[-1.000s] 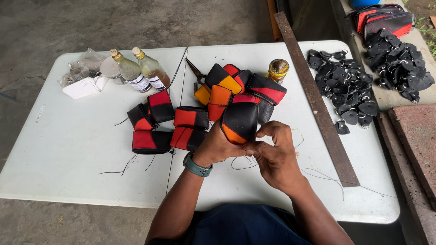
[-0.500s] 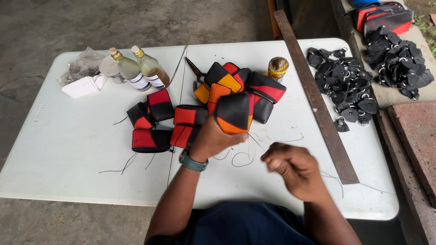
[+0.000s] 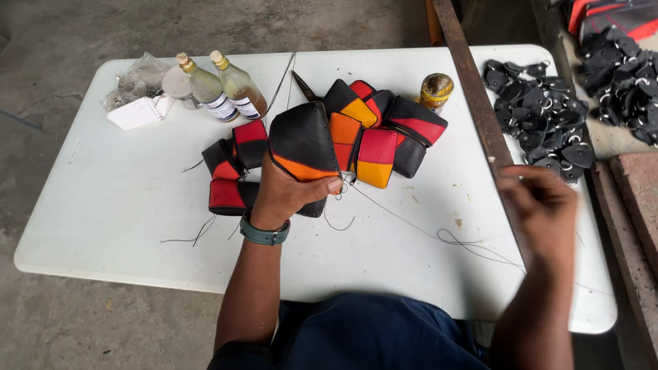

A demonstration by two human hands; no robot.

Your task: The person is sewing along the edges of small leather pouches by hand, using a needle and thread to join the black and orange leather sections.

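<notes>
Nearby, leather pouches (image 3: 373, 140), two bottles (image 3: 223, 88), black pieces (image 3: 538, 120) on table (image 3: 116, 199).

Right hand (image 3: 543, 205) is blurring with motion, so its fingers and whatever they're pinching aren't resolving. Left hand (image 3: 288, 193) is covering the lower part of the black-and-orange pouch (image 3: 301, 145) and most of the pouch under it. Thread (image 3: 411, 223) is thinning out toward the table's right edge, end not traceable. Dark leather pile (image 3: 620, 65) is getting cropped at the top-right corner. Clear bag (image 3: 133, 79) contents at the table's far-left corner are too small to tell.
</notes>
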